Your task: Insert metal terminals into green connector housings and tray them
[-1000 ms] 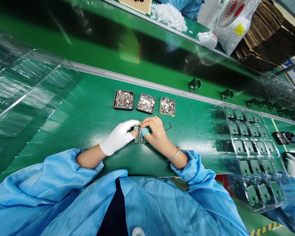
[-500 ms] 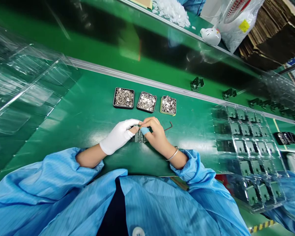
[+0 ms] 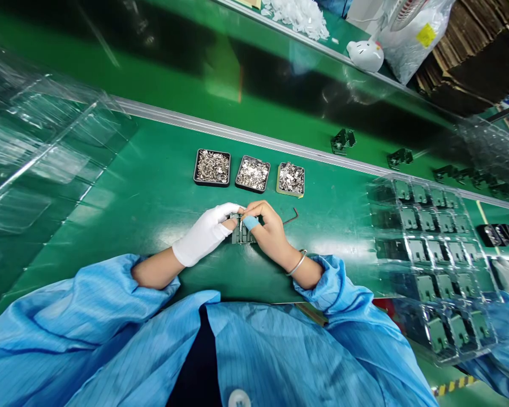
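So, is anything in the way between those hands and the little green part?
Nothing visible: the left hand and right hand are both at the green part. Three trays lie beyond it; the L-shaped tool lies off to the right.

bright, cool light, probably from overhead, leaves pale glare on the green tabletop (image 3: 152, 175) and glints on the clear trays (image 3: 46, 152), which look smeared. wide-angle stretch distorts the edges; fine detail blurs on the small part (image 3: 238, 236) between the left hand (image 3: 203, 233) and right hand (image 3: 272, 230).
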Motion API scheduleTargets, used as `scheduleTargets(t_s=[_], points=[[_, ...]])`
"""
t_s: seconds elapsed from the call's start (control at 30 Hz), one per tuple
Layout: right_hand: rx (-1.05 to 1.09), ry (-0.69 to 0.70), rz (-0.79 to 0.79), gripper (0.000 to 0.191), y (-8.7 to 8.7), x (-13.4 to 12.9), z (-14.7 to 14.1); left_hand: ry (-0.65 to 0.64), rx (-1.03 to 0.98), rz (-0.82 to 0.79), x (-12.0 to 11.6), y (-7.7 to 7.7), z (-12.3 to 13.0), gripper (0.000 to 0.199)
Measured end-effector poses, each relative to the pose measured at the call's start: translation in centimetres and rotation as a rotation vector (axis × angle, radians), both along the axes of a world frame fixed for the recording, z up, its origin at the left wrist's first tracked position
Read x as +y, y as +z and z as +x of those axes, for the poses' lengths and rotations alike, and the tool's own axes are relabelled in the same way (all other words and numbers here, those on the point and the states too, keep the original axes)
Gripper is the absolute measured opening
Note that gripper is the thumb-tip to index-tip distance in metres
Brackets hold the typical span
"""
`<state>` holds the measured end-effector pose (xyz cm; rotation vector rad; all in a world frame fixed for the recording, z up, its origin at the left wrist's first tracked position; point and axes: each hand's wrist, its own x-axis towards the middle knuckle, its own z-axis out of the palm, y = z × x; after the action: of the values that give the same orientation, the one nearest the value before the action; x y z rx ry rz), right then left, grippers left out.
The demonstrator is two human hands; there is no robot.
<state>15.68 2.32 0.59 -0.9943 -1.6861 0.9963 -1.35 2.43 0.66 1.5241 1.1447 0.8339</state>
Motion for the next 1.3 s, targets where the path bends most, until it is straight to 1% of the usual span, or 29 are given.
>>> scheduleTargets(t_s=[0.17, 0.23, 0.33, 0.4, 0.53, 0.57, 0.63, 0.7, 0.73, 0.77, 0.83, 0.87, 0.9, 0.93, 0.97, 1.0, 1.07, 1.1, 1.13, 1.17, 1.23, 1.3], points=[[0.015, 0.024, -0.012, 0.006, 0.2, 0.2, 0.1, 0.060, 0.014, -0.007, -0.2, 0.2, 0.4, 0.036], [0.041, 0.023, -0.089, 0.003, 0.2, 0.2, 0.2, 0.089, 0.012, -0.030, -0.3, 0.3, 0.6, 0.033], [0.102, 0.036, -0.251, 0.010, 0.3, 0.2, 0.2, 0.117, 0.011, -0.031, -0.2, 0.4, 0.9, 0.027], [0.115, 0.048, -0.283, 0.013, 0.3, 0.1, 0.0, 0.133, 0.062, 0.020, -0.2, 0.5, 1.1, 0.023], [0.062, 0.048, -0.241, 0.015, 0.2, 0.3, -0.3, 0.167, 0.219, 0.180, -0.1, 0.8, 1.2, 0.021], [0.076, 0.035, -0.254, 0.015, 0.1, 0.4, -0.1, 0.177, 0.216, 0.198, -0.1, 0.8, 1.1, 0.022], [0.158, -0.021, -0.281, 0.017, -0.3, 0.5, 0.6, 0.224, 0.131, 0.200, -0.1, 0.8, 0.3, 0.024], [0.206, -0.054, -0.237, 0.027, -0.5, 0.1, 1.7, 0.293, 0.017, 0.163, -0.1, 1.1, -0.8, 0.028], [0.161, -0.024, -0.186, 0.034, -0.5, -0.2, 2.3, 0.328, -0.025, 0.134, -0.1, 1.3, -1.4, 0.029], [0.067, 0.036, -0.123, 0.042, -0.3, -0.7, 2.7, 0.354, -0.047, 0.102, -0.1, 1.5, -2.1, 0.029], [-0.195, 0.191, -0.005, 0.061, 0.1, -1.5, 3.3, 0.379, -0.028, 0.043, -0.2, 1.9, -3.0, 0.028], [-0.305, 0.245, 0.037, 0.068, 0.3, -1.6, 3.4, 0.381, -0.005, 0.024, -0.2, 2.0, -3.3, 0.028], [-0.370, 0.259, 0.065, 0.070, 0.6, -1.2, 3.4, 0.372, 0.022, 0.012, -0.2, 2.0, -3.4, 0.029], [-0.384, 0.231, 0.078, 0.070, 0.9, -0.3, 3.4, 0.352, 0.051, 0.004, -0.2, 1.9, -3.4, 0.029], [-0.363, 0.162, 0.074, 0.068, 1.2, 1.3, 3.5, 0.322, 0.083, 0.002, -0.2, 1.7, -3.4, 0.029], [-0.321, 0.058, 0.052, 0.067, 1.6, 3.4, 3.7, 0.288, 0.119, 0.007, -0.1, 1.4, -3.2, 0.030], [-0.253, -0.207, -0.039, 0.059, 2.7, 9.0, 4.6, 0.208, 0.213, 0.043, 0.1, 0.7, -2.7, 0.033], [-0.268, -0.330, -0.091, 0.054, 3.3, 12.0, 5.2, 0.169, 0.265, 0.078, 0.2, 0.3, -2.5, 0.034], [-0.323, -0.430, -0.149, 0.049, 3.8, 15.0, 5.7, 0.131, 0.311, 0.121, 0.4, -0.1, -2.3, 0.034], [-0.407, -0.496, -0.209, 0.045, 4.4, 17.6, 6.2, 0.098, 0.347, 0.168, 0.6, -0.4, -2.1, 0.033], [-0.465, -0.530, -0.249, 0.040, 5.2, 21.5, 6.7, 0.052, 0.382, 0.255, 0.9, -0.9, -1.7, 0.029], [-0.506, -0.512, -0.272, 0.040, 5.6, 23.5, 6.4, 0.041, 0.386, 0.304, 1.0, -1.1, -1.3, 0.025]])
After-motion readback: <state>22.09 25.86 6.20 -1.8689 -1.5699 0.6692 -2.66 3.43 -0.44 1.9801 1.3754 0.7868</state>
